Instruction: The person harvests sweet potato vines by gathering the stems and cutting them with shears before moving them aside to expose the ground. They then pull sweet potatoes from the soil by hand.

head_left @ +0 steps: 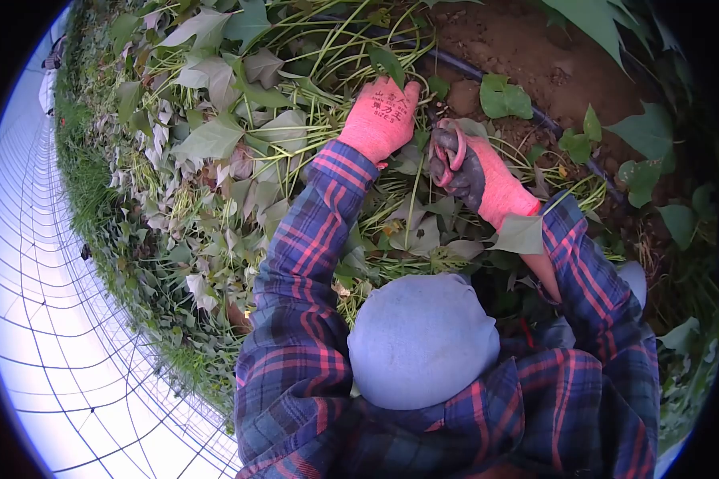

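My left hand [381,120], in a pink glove with dark print on its back, is closed among the green vine stems [327,76]. Its fingers curl down out of sight where the stems meet it. To its right, my right hand [499,180] wears a matching glove, its dark grey coated side turned up. The fingers of that hand are bent in tightly, and I cannot make out what they hold. A small dark piece [434,110] shows between the two hands. One broad leaf [521,234] lies across my right wrist.
Broad-leaved vines [216,136] spread thickly to the left. A black hose [547,121] crosses bare brown soil [503,44] at upper right. My light-blue knee [423,343] rises between my plaid sleeves. A pale wall with grid lines [48,319] curves along the left.
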{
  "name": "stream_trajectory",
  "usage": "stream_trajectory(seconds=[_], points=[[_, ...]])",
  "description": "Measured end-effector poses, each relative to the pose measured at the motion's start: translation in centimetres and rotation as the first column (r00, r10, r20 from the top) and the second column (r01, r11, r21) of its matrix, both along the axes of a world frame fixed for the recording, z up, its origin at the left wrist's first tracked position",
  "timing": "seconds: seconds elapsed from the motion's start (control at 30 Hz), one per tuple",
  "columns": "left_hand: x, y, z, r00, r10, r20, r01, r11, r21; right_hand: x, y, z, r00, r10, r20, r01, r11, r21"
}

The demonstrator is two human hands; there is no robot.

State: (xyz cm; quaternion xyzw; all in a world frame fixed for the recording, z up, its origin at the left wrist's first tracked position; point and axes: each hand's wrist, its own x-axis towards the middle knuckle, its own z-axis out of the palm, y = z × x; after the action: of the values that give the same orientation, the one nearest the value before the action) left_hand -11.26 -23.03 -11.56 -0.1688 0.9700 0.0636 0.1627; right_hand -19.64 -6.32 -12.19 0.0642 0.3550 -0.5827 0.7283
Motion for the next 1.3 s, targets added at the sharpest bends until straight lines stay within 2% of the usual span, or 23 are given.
stream_trajectory(seconds=[0.1, 0.17, 0.2, 0.23, 0.3, 0.33, 0.37, 0.43, 0.5, 0.57, 0.63, 0.7, 0.73, 0.77, 0.83, 0.87, 0.97, 1.0, 1.03, 1.1, 1.13, 1.27, 1.3], points=[[0.1, 0.2, 0.3, 1.000, -0.019, -0.007, 0.019, 1.000, -0.017, 0.0, 0.7, 0.6, 0.994, -0.030, -0.102, 0.029, 1.000, -0.008], [0.3, 0.6, 0.5, 0.999, -0.039, 0.024, 0.039, 0.999, -0.002, -0.2, 2.2, 1.3, 0.934, 0.179, -0.308, -0.169, 0.984, 0.060], [0.4, 0.8, 0.6, 0.998, -0.050, 0.023, 0.051, 0.999, -0.019, 0.5, 3.1, 0.1, 0.700, 0.016, -0.714, -0.223, 0.955, -0.197], [0.1, 0.8, 0.4, 0.998, -0.053, 0.017, 0.054, 0.998, -0.027, 0.2, 4.5, -0.9, 0.696, 0.009, -0.718, -0.221, 0.954, -0.202], [-0.2, 0.8, -0.1, 0.992, 0.014, 0.129, -0.003, 0.996, -0.087, 0.1, 5.9, 1.4, 0.643, 0.026, -0.765, -0.306, 0.925, -0.226], [-0.3, 0.5, -0.6, 0.994, 0.020, 0.103, -0.012, 0.997, -0.076, -0.1, 6.0, 2.8, 0.951, 0.098, -0.293, -0.137, 0.984, -0.117], [-0.9, -0.3, -1.0, 0.995, 0.028, 0.097, -0.020, 0.996, -0.086, -0.4, 6.0, 2.4, 0.949, 0.103, -0.299, -0.146, 0.981, -0.126], [-1.6, -0.7, -0.7, 0.974, 0.049, 0.222, -0.038, 0.998, -0.054, 0.0, 6.8, 2.5, 0.938, 0.092, -0.333, -0.134, 0.985, -0.105], [-1.6, -1.1, -0.4, 0.971, 0.040, 0.237, -0.030, 0.998, -0.046, 0.0, 7.3, 2.5, 0.934, 0.072, -0.350, -0.110, 0.990, -0.091], [-2.0, -1.6, 0.2, 0.961, 0.114, 0.252, -0.128, 0.991, 0.040, -0.6, 6.7, 2.6, 0.990, 0.101, -0.103, -0.103, 0.995, -0.018], [-2.1, -1.8, 0.7, 0.954, 0.102, 0.283, -0.123, 0.991, 0.056, -1.2, 5.4, 2.7, 0.994, 0.091, -0.052, -0.091, 0.996, -0.002], [-1.2, -2.0, 1.4, 0.956, 0.078, 0.281, -0.091, 0.995, 0.031, -1.1, 3.9, 3.4, 0.993, 0.104, 0.063, -0.105, 0.994, 0.022], [-0.2, -2.4, 0.3, 0.979, 0.067, 0.195, -0.077, 0.996, 0.044, -1.0, 3.1, 4.5, 0.997, 0.060, 0.056, -0.064, 0.994, 0.083], [-0.1, -2.5, 0.5, 0.978, 0.068, 0.196, -0.077, 0.996, 0.042, -0.8, 2.7, 3.5, 0.997, 0.060, 0.057, -0.064, 0.995, 0.081], [0.2, -2.4, 0.8, 0.981, 0.098, 0.166, -0.107, 0.993, 0.051, -0.6, 1.6, 1.3, 0.996, 0.054, 0.066, -0.049, 0.996, -0.076], [0.3, -2.5, 0.9, 0.986, 0.111, 0.122, -0.122, 0.989, 0.083, -0.2, 1.0, 1.1, 0.999, -0.014, 0.052, 0.011, 0.999, 0.044], [-0.7, -2.3, 1.7, 0.979, 0.064, 0.191, -0.085, 0.991, 0.102, -0.4, -0.2, 0.1, 0.992, -0.018, 0.128, 0.021, 1.000, -0.022], [-0.5, -2.7, 0.4, 0.996, -0.001, 0.093, -0.006, 0.997, 0.078, -0.9, -0.6, 0.0, 0.976, -0.019, 0.215, 0.002, 0.997, 0.079], [-1.0, -2.9, -0.3, 0.996, 0.004, 0.094, -0.011, 0.997, 0.080, -1.1, -0.9, -0.3, 0.976, -0.014, 0.216, -0.004, 0.997, 0.081], [-2.8, -3.0, -0.7, 0.946, 0.004, 0.323, -0.033, 0.996, 0.084, -1.6, -1.4, -1.2, 0.934, 0.012, 0.357, -0.027, 0.999, 0.037], [-3.4, -2.8, -0.4, 0.928, 0.046, 0.370, -0.080, 0.994, 0.075, -1.7, -1.6, -1.2, 0.934, 0.014, 0.357, -0.030, 0.999, 0.039], [-3.8, -2.1, 0.4, 0.901, -0.020, 0.433, -0.005, 0.998, 0.057, -1.6, -2.0, -0.9, 0.949, 0.012, 0.316, -0.036, 0.997, 0.070], [-3.1, -2.1, 0.0, 0.931, -0.009, 0.366, -0.013, 0.998, 0.059, -1.7, -2.0, -0.9, 0.961, 0.020, 0.276, -0.042, 0.996, 0.075]])
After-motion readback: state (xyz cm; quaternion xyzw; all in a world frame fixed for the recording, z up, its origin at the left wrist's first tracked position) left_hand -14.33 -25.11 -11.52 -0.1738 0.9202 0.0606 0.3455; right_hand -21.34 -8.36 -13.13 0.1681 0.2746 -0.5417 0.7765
